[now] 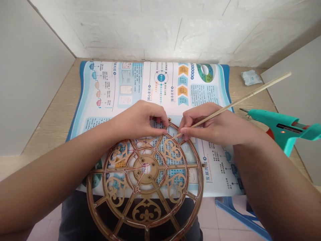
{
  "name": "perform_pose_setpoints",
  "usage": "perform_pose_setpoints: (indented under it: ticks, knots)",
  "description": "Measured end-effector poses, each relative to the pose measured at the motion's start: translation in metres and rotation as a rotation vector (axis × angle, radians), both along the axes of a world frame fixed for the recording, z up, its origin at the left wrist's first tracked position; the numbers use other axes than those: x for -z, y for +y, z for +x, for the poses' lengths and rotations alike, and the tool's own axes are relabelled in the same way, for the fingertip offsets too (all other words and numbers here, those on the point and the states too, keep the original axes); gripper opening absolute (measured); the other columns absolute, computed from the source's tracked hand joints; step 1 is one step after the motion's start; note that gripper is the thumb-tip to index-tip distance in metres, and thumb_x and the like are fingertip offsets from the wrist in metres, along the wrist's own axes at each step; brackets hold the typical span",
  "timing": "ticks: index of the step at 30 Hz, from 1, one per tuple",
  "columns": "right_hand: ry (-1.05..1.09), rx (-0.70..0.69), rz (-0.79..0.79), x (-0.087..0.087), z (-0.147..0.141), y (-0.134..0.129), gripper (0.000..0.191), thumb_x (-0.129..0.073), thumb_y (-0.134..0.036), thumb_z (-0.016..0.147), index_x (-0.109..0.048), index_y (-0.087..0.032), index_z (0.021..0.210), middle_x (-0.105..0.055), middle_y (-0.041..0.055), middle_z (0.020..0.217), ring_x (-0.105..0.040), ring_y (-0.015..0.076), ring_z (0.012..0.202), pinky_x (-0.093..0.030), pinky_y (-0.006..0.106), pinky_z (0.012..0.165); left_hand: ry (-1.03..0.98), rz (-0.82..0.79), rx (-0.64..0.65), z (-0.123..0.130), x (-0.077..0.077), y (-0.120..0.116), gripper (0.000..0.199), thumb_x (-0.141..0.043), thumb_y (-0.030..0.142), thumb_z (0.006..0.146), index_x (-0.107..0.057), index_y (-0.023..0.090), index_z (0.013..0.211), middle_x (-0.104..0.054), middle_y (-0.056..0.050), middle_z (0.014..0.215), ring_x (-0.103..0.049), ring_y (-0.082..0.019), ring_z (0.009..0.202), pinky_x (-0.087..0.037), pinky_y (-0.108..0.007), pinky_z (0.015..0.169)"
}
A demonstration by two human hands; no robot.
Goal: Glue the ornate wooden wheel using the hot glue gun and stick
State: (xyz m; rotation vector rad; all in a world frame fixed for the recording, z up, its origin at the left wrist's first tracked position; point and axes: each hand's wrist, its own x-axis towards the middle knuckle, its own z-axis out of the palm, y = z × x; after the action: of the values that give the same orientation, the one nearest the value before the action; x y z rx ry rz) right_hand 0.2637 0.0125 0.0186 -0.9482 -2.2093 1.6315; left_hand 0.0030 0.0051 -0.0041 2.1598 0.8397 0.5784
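A round wooden fretwork wheel with scrolled cut-outs and thin red wire along its spokes lies at the near edge of the desk, partly over my lap. My left hand pinches the wheel's far rim with its fingertips. My right hand holds a long thin wooden stick like a pen. The stick's tip touches the wheel next to my left fingers, and its other end points up to the right.
A printed poster covers the wooden desk. A teal hot glue gun stands at the right, nozzle pointing left, its light on. A small white packet lies far right. White walls close in on three sides.
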Motion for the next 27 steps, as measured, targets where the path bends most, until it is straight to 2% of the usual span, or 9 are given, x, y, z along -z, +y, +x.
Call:
perform_pose_setpoints:
  ticks: [8, 15, 22, 27]
  knots:
    - [0.001, 0.0, -0.043, 0.0, -0.001, 0.0, 0.026, -0.082, -0.035, 0.093, -0.072, -0.02, 0.075, -0.076, 0.0025, 0.074, -0.071, 0.0174, 0.07, -0.052, 0.028, 0.06, 0.011, 0.029, 0.011, 0.001, -0.001, 0.0, 0.002, -0.08, 0.02, 0.087, -0.081, 0.022, 0.087, -0.083, -0.001, 0.091, -0.074, -0.016, 0.082, -0.057, -0.028, 0.078]
    - [0.084, 0.066, -0.2, 0.003, -0.002, 0.001, 0.029, -0.084, -0.041, 0.091, -0.069, -0.021, 0.075, -0.078, 0.005, 0.078, -0.076, 0.0208, 0.072, -0.061, 0.032, 0.065, -0.01, -0.032, 0.072, -0.005, -0.002, 0.003, 0.006, -0.077, 0.019, 0.092, -0.082, 0.022, 0.094, -0.084, -0.003, 0.098, -0.076, -0.016, 0.089, -0.059, -0.028, 0.081]
    - [0.054, 0.104, -0.123, 0.004, -0.008, -0.004, 0.032, -0.085, -0.043, 0.092, -0.068, -0.021, 0.076, -0.073, 0.0028, 0.068, -0.072, 0.0176, 0.066, -0.054, 0.027, 0.058, -0.031, -0.01, 0.062, -0.005, -0.003, 0.002, 0.008, -0.08, 0.014, 0.088, -0.082, 0.021, 0.092, -0.083, -0.002, 0.095, -0.076, -0.015, 0.085, -0.057, -0.026, 0.079]
    - [0.024, 0.116, -0.087, 0.0, -0.01, -0.007, 0.034, -0.083, -0.044, 0.093, -0.067, -0.022, 0.073, -0.072, 0.0034, 0.07, -0.069, 0.0174, 0.064, -0.052, 0.028, 0.056, -0.029, -0.042, 0.06, -0.005, -0.003, 0.002, 0.01, -0.076, 0.013, 0.09, -0.082, 0.021, 0.092, -0.084, -0.002, 0.095, -0.076, -0.015, 0.085, -0.057, -0.027, 0.078]
